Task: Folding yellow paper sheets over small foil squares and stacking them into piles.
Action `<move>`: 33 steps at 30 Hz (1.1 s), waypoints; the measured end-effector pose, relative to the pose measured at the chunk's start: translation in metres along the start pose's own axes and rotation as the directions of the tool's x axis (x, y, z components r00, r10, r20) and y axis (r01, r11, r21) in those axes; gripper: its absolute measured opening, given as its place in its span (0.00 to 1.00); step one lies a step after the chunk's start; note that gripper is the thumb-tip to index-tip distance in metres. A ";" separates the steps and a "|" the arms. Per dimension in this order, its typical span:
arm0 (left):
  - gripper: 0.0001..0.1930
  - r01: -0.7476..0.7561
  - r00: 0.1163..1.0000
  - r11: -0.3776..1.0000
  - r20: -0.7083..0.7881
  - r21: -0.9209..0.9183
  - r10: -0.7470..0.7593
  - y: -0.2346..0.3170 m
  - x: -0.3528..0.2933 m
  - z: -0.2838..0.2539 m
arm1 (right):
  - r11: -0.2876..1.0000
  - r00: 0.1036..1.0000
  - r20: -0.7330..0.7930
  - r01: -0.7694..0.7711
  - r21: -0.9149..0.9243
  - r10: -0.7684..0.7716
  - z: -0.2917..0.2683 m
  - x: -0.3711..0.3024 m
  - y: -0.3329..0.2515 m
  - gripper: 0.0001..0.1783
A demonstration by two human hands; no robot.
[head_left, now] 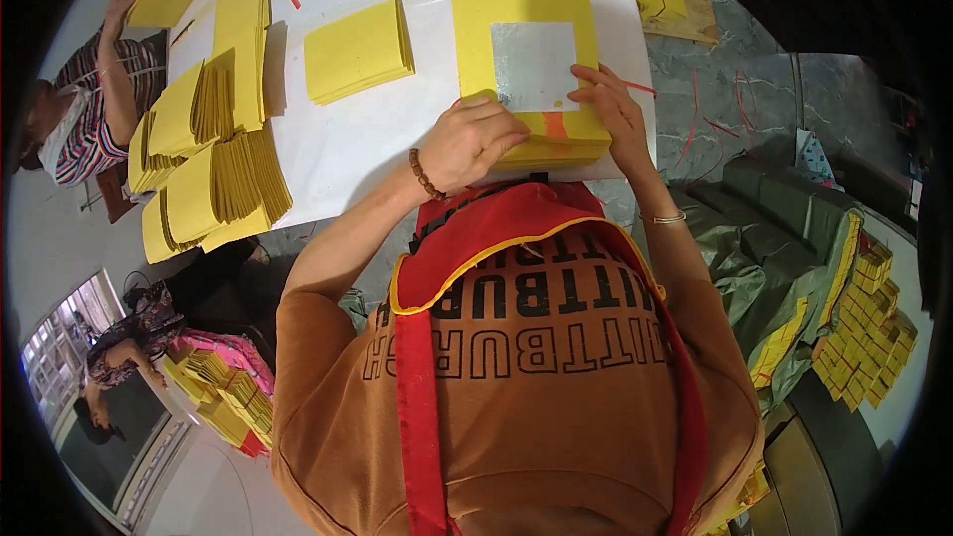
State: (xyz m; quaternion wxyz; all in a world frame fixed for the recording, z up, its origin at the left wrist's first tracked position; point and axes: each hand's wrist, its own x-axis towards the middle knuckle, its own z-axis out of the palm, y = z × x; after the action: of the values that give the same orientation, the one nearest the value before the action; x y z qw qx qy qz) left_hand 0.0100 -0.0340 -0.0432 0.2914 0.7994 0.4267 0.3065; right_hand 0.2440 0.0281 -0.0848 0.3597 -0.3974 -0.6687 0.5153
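Note:
In front of me on the white table lies a thick stack of yellow paper sheets (523,2), with a silver-grey square (536,65) on top and an orange strip (555,125) running toward its near edge. My left hand (475,144), with a brown bead bracelet at the wrist, rests at the near left corner; its fingers are curled together by the orange strip, and what they pinch is hidden. Along the stack's right edge, my right hand (615,117) has its fingers stretched out, the tips touching the grey square's side.
A smaller yellow stack (358,52) lies left of mine. Fanned yellow bundles (213,184) crowd the table's left edge. Another person (104,109) handles yellow paper at the far left. Green sheeting (764,228) and tied yellow bundles (867,333) are at the right. Red ties (722,126) litter the floor.

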 end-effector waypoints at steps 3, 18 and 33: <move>0.05 0.063 0.998 0.997 0.005 -0.044 -0.063 -0.001 0.002 -0.001 | 1.000 1.000 0.010 -0.005 -0.025 0.005 0.000 0.001 0.000 0.20; 0.06 0.462 0.887 0.846 0.131 -0.267 -0.443 0.005 0.013 -0.008 | 1.000 1.000 -0.004 -0.007 -0.023 0.006 0.000 0.002 0.001 0.20; 0.08 0.525 0.851 0.778 0.222 -0.345 -0.476 -0.005 0.017 -0.010 | 1.000 0.997 0.079 0.010 0.003 -0.010 -0.007 0.002 0.003 0.32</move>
State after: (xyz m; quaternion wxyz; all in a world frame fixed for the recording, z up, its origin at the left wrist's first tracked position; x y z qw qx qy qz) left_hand 0.0077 -0.0152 -0.0364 0.5422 0.5988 0.5350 0.2476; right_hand 0.2502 0.0332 -0.0865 0.3361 -0.3728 -0.6837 0.5297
